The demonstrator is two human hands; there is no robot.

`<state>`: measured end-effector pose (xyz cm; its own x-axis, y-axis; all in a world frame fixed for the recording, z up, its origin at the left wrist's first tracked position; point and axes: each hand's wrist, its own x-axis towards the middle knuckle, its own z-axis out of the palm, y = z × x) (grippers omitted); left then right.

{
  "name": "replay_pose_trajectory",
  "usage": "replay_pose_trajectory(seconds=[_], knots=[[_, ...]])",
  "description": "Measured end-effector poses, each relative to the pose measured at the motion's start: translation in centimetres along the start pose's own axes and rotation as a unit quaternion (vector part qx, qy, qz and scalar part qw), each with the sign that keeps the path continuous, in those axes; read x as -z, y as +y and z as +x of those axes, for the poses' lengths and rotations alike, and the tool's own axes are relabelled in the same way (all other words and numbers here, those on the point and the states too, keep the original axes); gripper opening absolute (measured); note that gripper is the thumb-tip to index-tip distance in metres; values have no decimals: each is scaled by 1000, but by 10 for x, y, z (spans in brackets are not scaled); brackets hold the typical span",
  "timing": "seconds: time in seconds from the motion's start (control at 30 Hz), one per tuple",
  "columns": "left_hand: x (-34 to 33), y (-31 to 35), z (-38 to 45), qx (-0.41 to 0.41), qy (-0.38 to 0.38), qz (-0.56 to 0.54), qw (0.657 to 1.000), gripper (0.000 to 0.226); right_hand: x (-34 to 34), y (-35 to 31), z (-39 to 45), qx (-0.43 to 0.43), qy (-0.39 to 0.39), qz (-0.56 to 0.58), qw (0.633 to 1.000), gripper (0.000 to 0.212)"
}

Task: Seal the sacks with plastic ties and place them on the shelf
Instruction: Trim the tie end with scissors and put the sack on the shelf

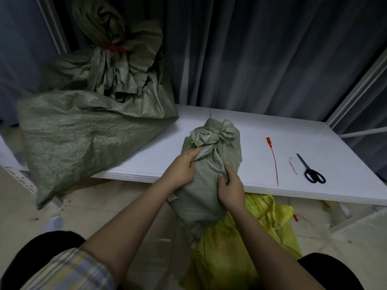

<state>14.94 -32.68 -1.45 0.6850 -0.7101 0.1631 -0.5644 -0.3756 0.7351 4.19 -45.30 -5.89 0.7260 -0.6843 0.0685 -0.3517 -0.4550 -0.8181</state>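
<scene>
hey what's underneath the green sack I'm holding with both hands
The green sack, gripped by the left hand and right hand, leans over the white shelf edge. Below it lies a yellow sack; its covered part and the floor beneath are hidden.

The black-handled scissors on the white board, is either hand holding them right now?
No, the black-handled scissors lie untouched on the white board, while the left hand and right hand both grip the small grey-green woven sack.
</scene>
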Motion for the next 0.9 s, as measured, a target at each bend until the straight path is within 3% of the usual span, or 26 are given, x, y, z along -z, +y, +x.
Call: replay_pose_trajectory(seconds=[0.2, 0.33, 0.43, 0.57, 0.63, 0.7, 0.77, 0.9], knots=[[20, -37, 46, 87, 108, 13, 990, 44, -12, -40, 64, 9, -41, -22, 999, 44], [23, -47, 51, 91, 173, 18, 981, 31, -17, -44, 84, 19, -77, -4, 997, 48], [20, -54, 49, 81, 167, 24, 982, 26, -16, -38, 80, 33, -82, 34, 996, 53], [18, -63, 49, 105, 180, 19, 978, 33, -10, -28, 43, 97, -67, -65, 991, 82], [18, -66, 52, 121, 204, 3, 972, 34, -9, -25, 20, 79, -85, -139, 984, 109], [17, -69, 55, 132, 222, -4, 966, 34, -12, -19, 8, 70, -119, -148, 979, 122], [16, -72, 57, 134, 237, -16, 962, 34, -15, -14, 13, 94, -130, -142, 977, 116], [14, -64, 67, 69, 199, -36, 977, 28, -20, -11, 58, 127, -79, -170, 974, 78]])
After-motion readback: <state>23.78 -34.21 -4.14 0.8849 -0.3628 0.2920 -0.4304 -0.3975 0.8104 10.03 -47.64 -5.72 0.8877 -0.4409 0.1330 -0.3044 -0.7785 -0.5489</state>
